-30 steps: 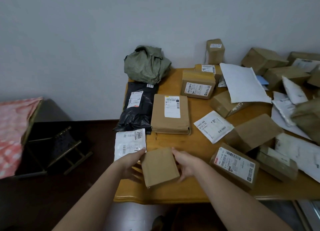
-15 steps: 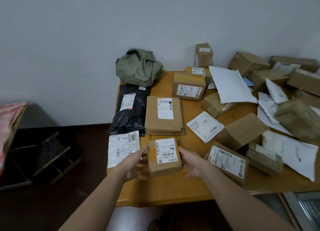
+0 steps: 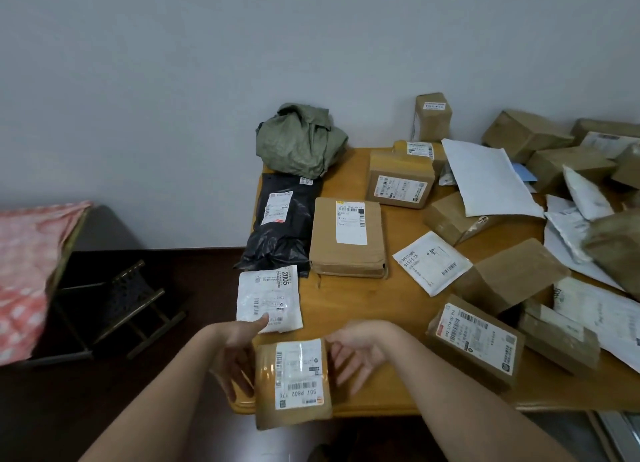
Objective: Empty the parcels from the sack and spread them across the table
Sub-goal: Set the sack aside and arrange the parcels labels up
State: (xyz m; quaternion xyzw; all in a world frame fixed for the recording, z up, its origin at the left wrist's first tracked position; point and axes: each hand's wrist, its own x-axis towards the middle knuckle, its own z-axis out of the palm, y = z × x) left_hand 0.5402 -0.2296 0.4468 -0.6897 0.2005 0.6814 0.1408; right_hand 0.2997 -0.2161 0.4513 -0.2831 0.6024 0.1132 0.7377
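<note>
You hold a small brown box point(image 3: 292, 382) between both hands at the near left corner of the desk point(image 3: 346, 299), label up, its near end hanging past the desk's near edge. Your left hand point(image 3: 239, 350) has its fingers curled along the box's left side, the thumb lying over the near edge of a white pouch point(image 3: 268, 299). Your right hand point(image 3: 353, 354) has its fingers curled against the right side.

Just beyond the box lies the white pouch, marked 2005, reaching out over the desk's left edge. Beyond it a black bag point(image 3: 280, 229) runs along that edge, and the crumpled green sack point(image 3: 299, 139) sits at the far left corner by the wall. Right of the black bag lies a flat brown parcel point(image 3: 348, 238); farther back stands a labelled carton point(image 3: 400, 181), and a tall box point(image 3: 433, 117) is at the wall.

To your right a long labelled box point(image 3: 476, 342) lies near the near edge. Beyond it are a white mailer point(image 3: 431, 262) and a plain brown box point(image 3: 512, 274). The right side is crowded with cartons and a large white envelope point(image 3: 488, 179), overlapping one another.

Bare wood shows between the flat brown parcel and your hands, and in a strip between the carton and the white mailer. Left of the desk the dark floor point(image 3: 194, 357) drops away, with a low wooden stand point(image 3: 131, 305) and a pink cloth point(image 3: 31, 264) farther left.
</note>
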